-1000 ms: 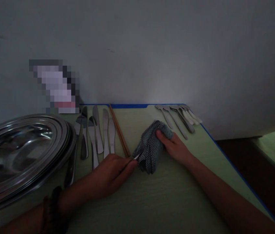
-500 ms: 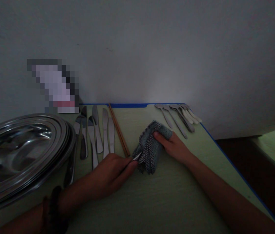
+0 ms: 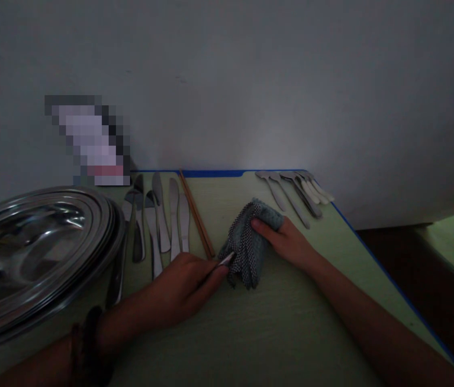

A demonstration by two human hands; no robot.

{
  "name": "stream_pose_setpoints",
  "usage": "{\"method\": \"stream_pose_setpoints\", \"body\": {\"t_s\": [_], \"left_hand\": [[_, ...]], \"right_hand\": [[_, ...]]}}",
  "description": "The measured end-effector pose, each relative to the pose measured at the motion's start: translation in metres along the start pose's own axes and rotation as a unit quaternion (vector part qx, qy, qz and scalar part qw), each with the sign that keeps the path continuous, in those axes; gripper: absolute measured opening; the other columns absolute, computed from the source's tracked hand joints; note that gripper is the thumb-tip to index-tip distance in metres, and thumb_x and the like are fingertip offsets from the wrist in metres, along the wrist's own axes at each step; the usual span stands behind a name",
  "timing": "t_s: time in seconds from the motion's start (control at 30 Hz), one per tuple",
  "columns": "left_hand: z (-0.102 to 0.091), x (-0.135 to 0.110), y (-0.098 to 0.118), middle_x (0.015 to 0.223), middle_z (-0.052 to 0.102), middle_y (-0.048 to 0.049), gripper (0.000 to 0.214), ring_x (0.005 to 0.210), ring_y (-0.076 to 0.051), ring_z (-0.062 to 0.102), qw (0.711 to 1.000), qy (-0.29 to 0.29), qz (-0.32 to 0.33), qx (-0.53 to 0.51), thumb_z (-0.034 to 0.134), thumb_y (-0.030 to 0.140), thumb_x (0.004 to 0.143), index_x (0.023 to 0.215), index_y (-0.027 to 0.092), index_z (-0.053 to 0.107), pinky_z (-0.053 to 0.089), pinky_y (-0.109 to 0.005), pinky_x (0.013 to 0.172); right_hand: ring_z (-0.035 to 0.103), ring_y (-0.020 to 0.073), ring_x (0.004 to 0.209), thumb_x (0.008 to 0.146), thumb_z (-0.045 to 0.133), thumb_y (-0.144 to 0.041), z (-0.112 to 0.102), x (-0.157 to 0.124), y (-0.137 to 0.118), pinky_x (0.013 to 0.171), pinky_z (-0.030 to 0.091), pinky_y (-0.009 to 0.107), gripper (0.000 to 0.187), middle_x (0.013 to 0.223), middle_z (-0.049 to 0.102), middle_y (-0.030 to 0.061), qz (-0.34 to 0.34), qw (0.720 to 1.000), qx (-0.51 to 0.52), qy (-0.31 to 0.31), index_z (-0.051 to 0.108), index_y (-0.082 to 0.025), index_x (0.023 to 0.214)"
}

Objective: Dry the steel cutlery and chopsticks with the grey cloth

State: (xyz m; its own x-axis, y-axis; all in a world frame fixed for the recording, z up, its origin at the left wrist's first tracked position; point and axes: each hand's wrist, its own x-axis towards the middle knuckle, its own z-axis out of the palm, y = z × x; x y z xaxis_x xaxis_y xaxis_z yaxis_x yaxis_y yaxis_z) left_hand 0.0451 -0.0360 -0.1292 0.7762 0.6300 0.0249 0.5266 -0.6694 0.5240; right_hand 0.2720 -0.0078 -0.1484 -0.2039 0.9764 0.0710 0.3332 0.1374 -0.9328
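Head view shows, mid-frame, the left hand [image 3: 194, 285] gripping a slim silver metal utensil [image 3: 225, 261] at a grey checked fabric cloth [image 3: 246, 236] clasped in the right hand [image 3: 289, 244], its wiping seemingly unfinished, slender silver metal spoons [image 3: 292, 201] at upper right perhaps done.
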Motion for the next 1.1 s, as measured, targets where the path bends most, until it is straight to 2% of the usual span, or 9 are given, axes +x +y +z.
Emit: {"method": "stream_pose_setpoints", "body": {"t_s": [0.53,0.73,0.93,1.1], "left_hand": [[-0.0009,0.0008,0.0010,0.052,0.051,0.0033,0.045,0.046,-0.009,0.048,1.000,0.005,0.008,0.000,0.024,0.032,0.095,0.066,0.016,0.054,0.036,-0.022,0.050],[-0.0003,0.0010,0.0000,0.049,0.046,0.0046,0.045,0.044,-0.008,0.045,1.000,0.011,0.019,-0.002,0.025,0.032,0.095,0.064,0.016,0.053,0.035,-0.022,0.048],[0.0002,-0.0003,0.0021,0.053,0.054,0.0020,0.046,0.048,-0.010,0.049,0.999,0.027,0.013,0.016,0.024,0.032,0.095,0.067,0.016,0.056,0.037,-0.023,0.050],[0.0003,0.0000,0.0000,0.050,0.050,0.0033,0.045,0.046,-0.009,0.048,1.000,0.021,0.021,0.008,0.026,0.032,0.095,0.064,0.016,0.054,0.036,-0.023,0.048]], "right_hand": [[0.061,0.0188,0.085,0.079,0.055,-0.045,-0.0005,-0.0003,-0.0002,0.082,0.048,0.037,0.025,0.087,0.067,0.0004,-0.004,1.000,0.017,-0.014,0.064,-0.022,0.085],[0.060,0.0187,0.083,0.080,0.054,-0.045,-0.0009,-0.0002,-0.0004,0.081,0.049,0.037,0.025,0.084,0.067,0.0002,-0.005,1.000,0.016,-0.016,0.063,-0.022,0.082],[0.060,0.0193,0.086,0.079,0.054,-0.045,-0.0007,-0.0003,-0.0022,0.082,0.049,0.037,0.025,0.085,0.066,0.0004,-0.001,1.000,0.019,-0.019,0.063,-0.022,0.083],[0.060,0.0191,0.083,0.079,0.055,-0.046,-0.0009,0.0005,0.0000,0.082,0.049,0.037,0.025,0.084,0.066,0.0001,-0.005,1.000,0.011,-0.016,0.064,-0.022,0.082]]}}
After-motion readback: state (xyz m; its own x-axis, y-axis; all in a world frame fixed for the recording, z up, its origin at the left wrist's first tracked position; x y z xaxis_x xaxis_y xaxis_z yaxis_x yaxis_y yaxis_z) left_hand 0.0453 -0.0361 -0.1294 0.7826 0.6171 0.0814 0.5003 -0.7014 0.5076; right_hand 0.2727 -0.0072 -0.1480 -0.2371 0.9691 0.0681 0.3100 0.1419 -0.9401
